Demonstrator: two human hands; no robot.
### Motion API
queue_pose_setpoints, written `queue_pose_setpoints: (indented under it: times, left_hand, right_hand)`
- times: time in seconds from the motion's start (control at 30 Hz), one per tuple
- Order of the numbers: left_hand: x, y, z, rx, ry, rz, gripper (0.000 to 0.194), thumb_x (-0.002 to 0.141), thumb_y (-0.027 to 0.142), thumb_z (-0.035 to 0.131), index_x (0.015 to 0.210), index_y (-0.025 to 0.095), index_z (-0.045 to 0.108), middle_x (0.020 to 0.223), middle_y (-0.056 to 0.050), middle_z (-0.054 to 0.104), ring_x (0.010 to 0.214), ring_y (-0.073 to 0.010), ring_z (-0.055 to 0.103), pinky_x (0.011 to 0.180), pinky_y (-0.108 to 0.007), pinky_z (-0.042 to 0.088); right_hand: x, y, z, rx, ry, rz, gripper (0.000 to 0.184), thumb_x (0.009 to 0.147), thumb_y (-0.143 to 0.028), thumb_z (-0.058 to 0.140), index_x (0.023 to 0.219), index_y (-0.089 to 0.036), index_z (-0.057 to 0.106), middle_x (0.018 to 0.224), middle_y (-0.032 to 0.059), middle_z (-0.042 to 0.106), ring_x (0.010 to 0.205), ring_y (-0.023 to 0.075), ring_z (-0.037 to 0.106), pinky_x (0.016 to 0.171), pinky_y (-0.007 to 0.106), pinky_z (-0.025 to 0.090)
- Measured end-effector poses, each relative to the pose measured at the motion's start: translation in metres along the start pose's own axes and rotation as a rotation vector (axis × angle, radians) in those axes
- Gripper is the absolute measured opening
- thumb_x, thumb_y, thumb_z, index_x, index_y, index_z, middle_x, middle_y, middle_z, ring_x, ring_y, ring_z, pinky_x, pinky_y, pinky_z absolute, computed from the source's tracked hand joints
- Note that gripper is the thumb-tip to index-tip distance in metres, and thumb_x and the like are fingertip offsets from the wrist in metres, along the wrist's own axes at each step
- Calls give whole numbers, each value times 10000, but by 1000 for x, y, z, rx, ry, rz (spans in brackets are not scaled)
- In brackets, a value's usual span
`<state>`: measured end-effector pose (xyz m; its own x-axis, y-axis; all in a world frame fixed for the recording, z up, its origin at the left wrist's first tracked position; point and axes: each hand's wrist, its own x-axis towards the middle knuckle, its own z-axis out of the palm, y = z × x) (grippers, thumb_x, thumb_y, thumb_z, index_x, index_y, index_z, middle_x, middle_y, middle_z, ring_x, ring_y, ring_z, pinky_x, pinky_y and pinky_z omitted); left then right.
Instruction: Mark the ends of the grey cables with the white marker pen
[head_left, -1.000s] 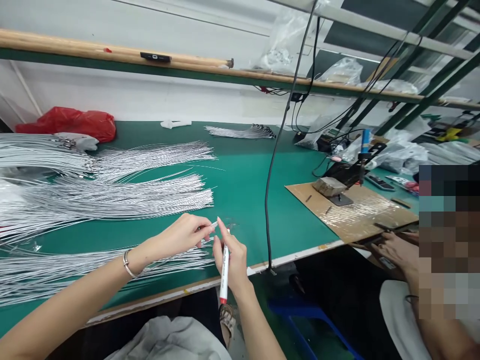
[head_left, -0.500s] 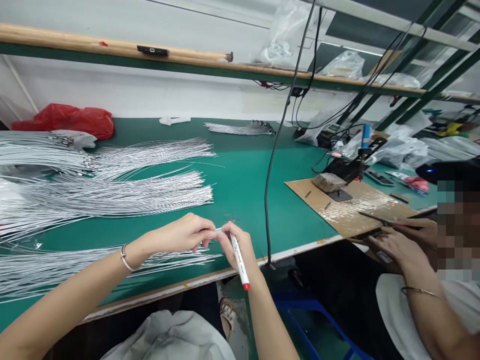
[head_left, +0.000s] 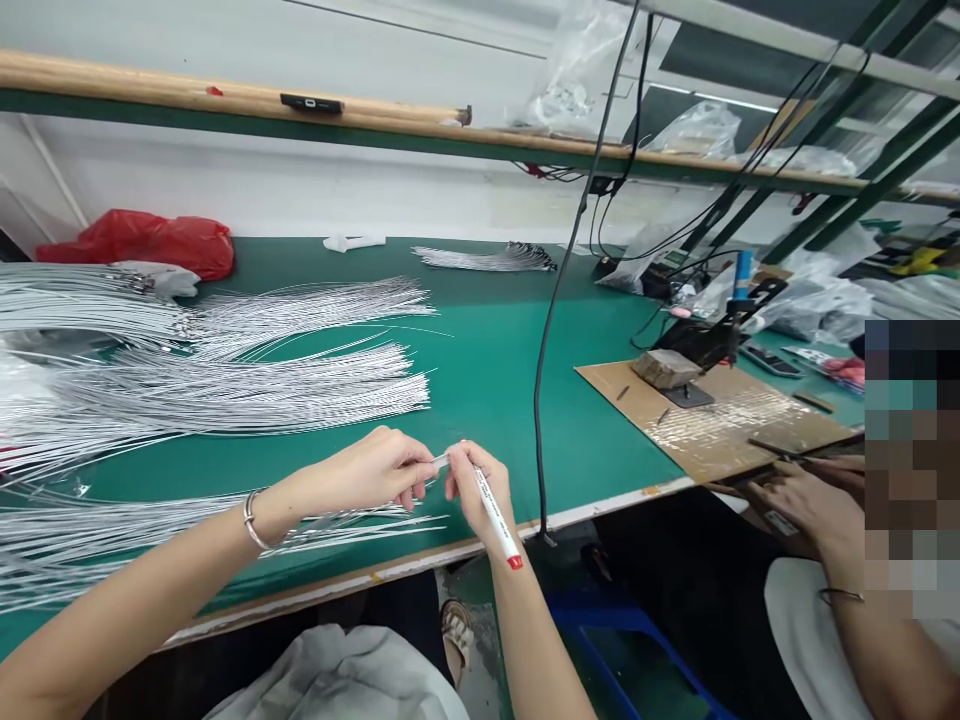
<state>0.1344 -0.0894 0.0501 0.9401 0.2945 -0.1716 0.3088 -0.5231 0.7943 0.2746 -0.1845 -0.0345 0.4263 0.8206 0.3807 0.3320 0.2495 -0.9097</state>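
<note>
My left hand point(head_left: 386, 465) is closed in a pinch on a small whitish piece point(head_left: 441, 461), which looks like the end of a thin wire or tube; its exact kind is too small to tell. My right hand point(head_left: 480, 490) grips a white marker pen point(head_left: 496, 518) with a red end pointing back toward my wrist. Its fingertips meet the far end of the whitish piece, and the pen's writing tip is hidden. Beneath my left forearm lies a bundle of grey-white wires point(head_left: 150, 535) on the green table point(head_left: 495, 370).
More wire bundles point(head_left: 315, 390) cover the left side, with a red bag point(head_left: 142, 245) behind. A black cable point(head_left: 541, 400) hangs down to the table's edge. At right, a co-worker's hand point(head_left: 802, 500) is beside a cardboard sheet point(head_left: 720, 440) bearing a stone block point(head_left: 666, 368).
My right hand has turned slightly, and the pen's red end has swung right and a little up. My left hand stays nearly in place. The co-worker's hands have shifted slightly.
</note>
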Motion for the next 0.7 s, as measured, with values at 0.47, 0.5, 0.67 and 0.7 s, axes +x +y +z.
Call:
queue_pose_setpoints:
  times: [0.47, 0.5, 0.67, 0.7]
  left_hand:
    - [5, -1, -3, -119, 0, -18, 420, 906, 487, 418, 842, 143, 651, 661, -47, 665, 606, -129, 648, 537, -183, 498]
    - [6, -2, -3, -111, 9, -18, 422, 907, 488, 417, 837, 144, 651, 654, -46, 667, 599, -126, 648, 528, -177, 489]
    - [8, -3, 0, -66, 35, 4, 442, 909, 500, 405, 794, 144, 640, 606, -35, 649, 568, -119, 636, 483, -159, 444]
    - [8, -3, 0, -65, 34, 9, 441, 910, 500, 401, 801, 145, 639, 615, -36, 649, 571, -120, 636, 486, -161, 445]
  right_hand:
    - [-27, 4, 29, -72, 201, -127, 453, 901, -192, 408, 1347, -122, 451, 539, -33, 552, 404, 89, 516, 458, 212, 450]
    - [-27, 4, 30, -92, 207, -136, 460, 898, -186, 414, 1352, -124, 444, 528, -37, 544, 406, 91, 513, 462, 213, 451]
    - [-30, 6, 33, -233, 243, -176, 490, 884, -154, 420, 1374, -132, 409, 493, -51, 509, 451, 105, 492, 497, 226, 448]
    - [-30, 6, 33, -260, 253, -191, 498, 881, -150, 421, 1378, -133, 401, 501, -50, 508, 461, 106, 486, 501, 229, 445]
